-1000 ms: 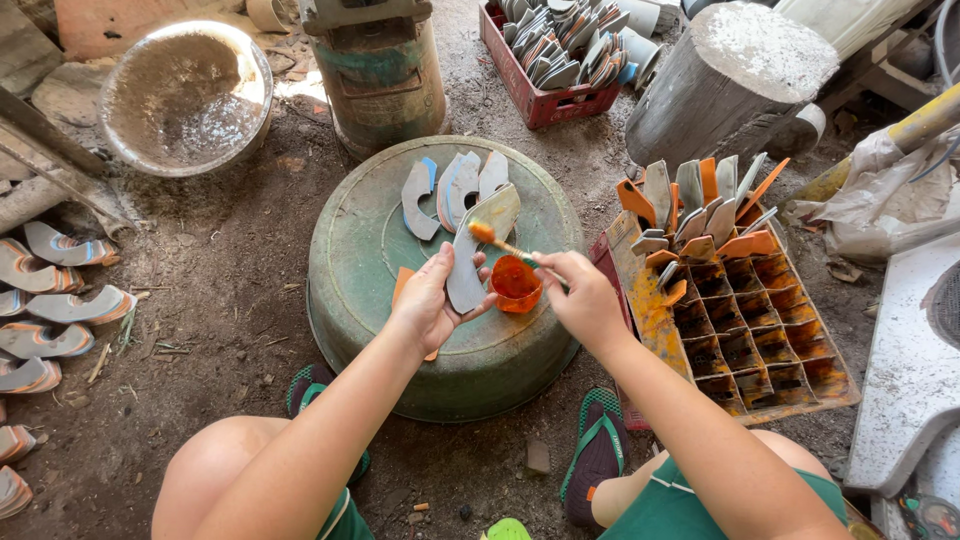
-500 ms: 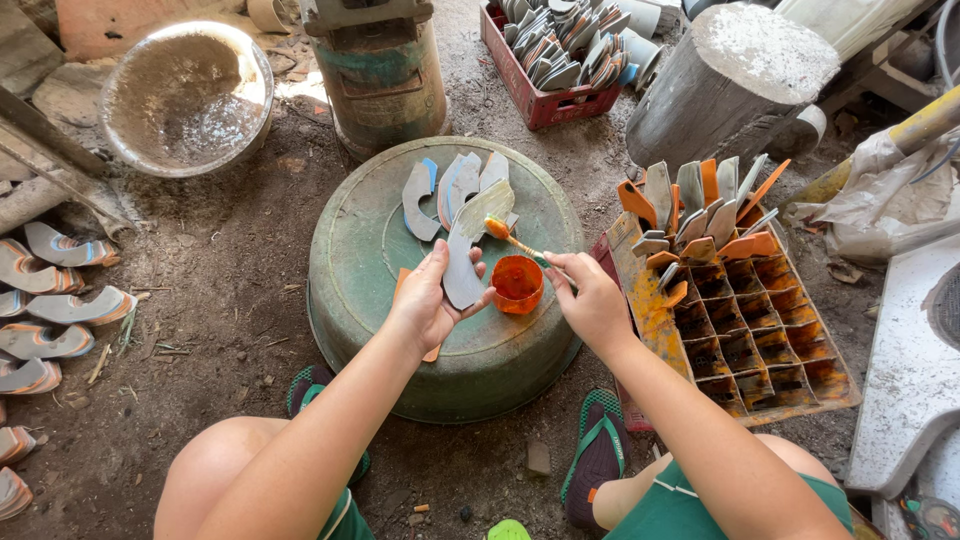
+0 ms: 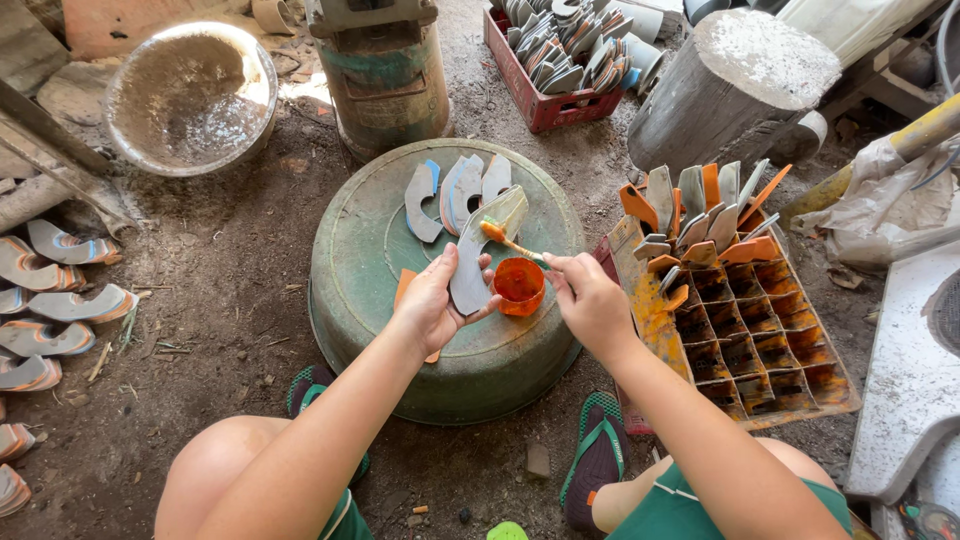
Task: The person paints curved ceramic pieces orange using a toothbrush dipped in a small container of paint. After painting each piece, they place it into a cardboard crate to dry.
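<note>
My left hand (image 3: 432, 303) grips a grey curved metal blade (image 3: 480, 252) and holds it over an upturned green basin (image 3: 380, 250). My right hand (image 3: 585, 295) pinches a thin brush (image 3: 508, 240) whose orange-tipped head touches the blade's upper end. A small cup of orange paint (image 3: 519, 285) stands on the basin between my hands. Three more grey blades (image 3: 455, 190) lie on the basin's far side.
A divided crate (image 3: 760, 330) stained orange stands at right, with painted blades upright in its far cells. A red crate (image 3: 550, 60) of grey blades sits behind, beside a concrete block (image 3: 735, 85). A metal bowl (image 3: 190, 95) and painted blades (image 3: 50, 300) lie at left.
The brush has moved from the paint cup up onto the blade's upper end. My left hand has kept its hold on the blade, shifting it slightly.
</note>
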